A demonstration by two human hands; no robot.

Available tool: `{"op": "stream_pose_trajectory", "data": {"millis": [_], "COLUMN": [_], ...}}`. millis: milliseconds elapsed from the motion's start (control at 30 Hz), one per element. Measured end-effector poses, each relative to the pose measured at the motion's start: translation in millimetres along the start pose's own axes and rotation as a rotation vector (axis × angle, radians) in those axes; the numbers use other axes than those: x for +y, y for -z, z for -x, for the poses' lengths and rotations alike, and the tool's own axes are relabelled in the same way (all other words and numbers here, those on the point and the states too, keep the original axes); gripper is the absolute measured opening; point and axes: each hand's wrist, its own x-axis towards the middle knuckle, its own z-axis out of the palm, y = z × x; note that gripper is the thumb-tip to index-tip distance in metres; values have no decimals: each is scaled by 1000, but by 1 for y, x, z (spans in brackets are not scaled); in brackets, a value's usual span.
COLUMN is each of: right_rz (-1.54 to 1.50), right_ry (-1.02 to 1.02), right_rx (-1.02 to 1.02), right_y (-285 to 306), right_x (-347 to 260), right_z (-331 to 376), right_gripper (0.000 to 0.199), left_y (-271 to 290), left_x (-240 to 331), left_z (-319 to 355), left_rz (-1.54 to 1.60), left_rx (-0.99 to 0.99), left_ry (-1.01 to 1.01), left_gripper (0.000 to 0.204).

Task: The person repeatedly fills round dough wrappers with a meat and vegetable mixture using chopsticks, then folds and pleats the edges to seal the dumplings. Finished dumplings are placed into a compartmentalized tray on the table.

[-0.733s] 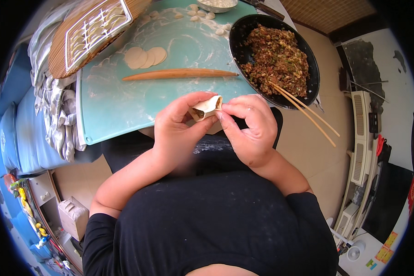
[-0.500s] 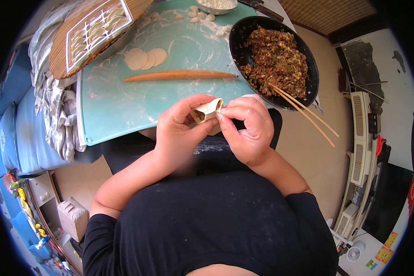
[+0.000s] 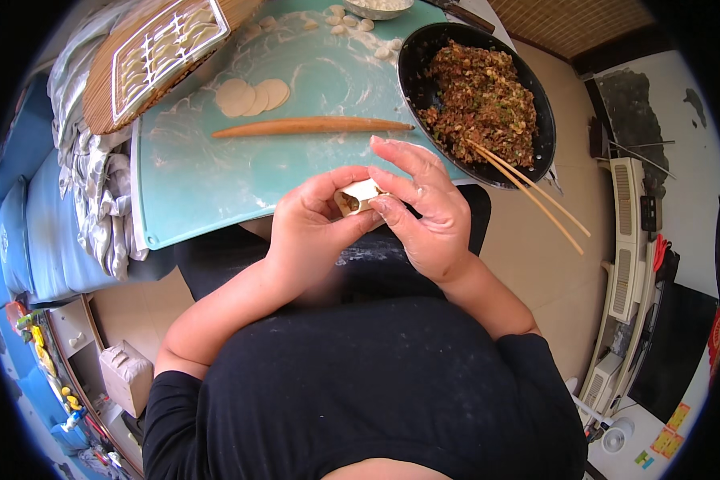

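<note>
A folded dumpling (image 3: 362,193) with filling showing at its open ends is held between my hands, just off the table's front edge. My left hand (image 3: 312,224) pinches its left part between thumb and fingers. At its right end, the thumb and index finger of my right hand (image 3: 426,210) close on the wrapper, while the other fingers are raised and spread. Flour whitens my right fingertips. Beyond my hands a wooden rolling pin (image 3: 312,126) lies across the green mat (image 3: 192,192). Several round dough wrappers (image 3: 252,98) overlap behind it.
At the right of the mat stands a black pan (image 3: 409,76) of minced filling (image 3: 484,100), with chopsticks (image 3: 528,192) sticking out over its near rim. A woven tray (image 3: 104,104) carries a clear box of dumplings (image 3: 168,60). Dough pieces (image 3: 340,22) and a flour bowl (image 3: 378,8) sit at the back.
My right hand's middle and other fingers have lifted and spread away from the dumpling. Its right end has come down, and the dumpling lies more level. My left hand keeps its hold.
</note>
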Motion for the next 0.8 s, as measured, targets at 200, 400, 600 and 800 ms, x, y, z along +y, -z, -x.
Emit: {"op": "stream_pose_trajectory", "data": {"millis": [200,400,600,800], "right_rz": [90,189,65,84], "right_ry": [89,199,51,118], "right_rx": [32,47,50,-23], "right_y": [0,6,3,5], "right_x": [0,0,-3,9], "right_z": [-1,0,-1,3], "right_gripper": [25,21,22,31], "left_y": [0,0,4,2], "left_x": [2,-3,-1,-3], "left_z": [0,0,-1,-3], "left_rz": [-137,-138,-176,-218], "left_rx": [5,1,-27,-34], "left_ry": [-28,-4,105,11], "left_gripper": [34,41,41,34]}}
